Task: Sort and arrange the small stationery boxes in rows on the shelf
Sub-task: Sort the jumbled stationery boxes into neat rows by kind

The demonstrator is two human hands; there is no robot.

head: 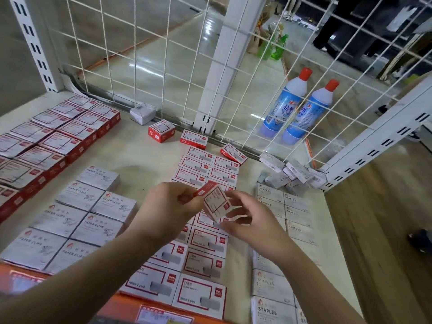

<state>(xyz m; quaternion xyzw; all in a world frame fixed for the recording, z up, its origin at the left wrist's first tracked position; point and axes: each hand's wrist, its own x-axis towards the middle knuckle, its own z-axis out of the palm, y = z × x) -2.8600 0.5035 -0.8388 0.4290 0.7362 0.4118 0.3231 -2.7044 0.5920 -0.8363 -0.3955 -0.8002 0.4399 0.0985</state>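
Above a white shelf point(145, 157), the left hand point(168, 209) pinches a small red-and-white cardboard stationery box point(214, 202) while the right hand point(253, 220), fingers loosely spread, steadies it, seemingly turning it to match the red-and-white rows point(201, 239) directly below.

Grey boxes point(98, 223): PAPER CLIPS; white boxes point(272, 309): STAPLES.
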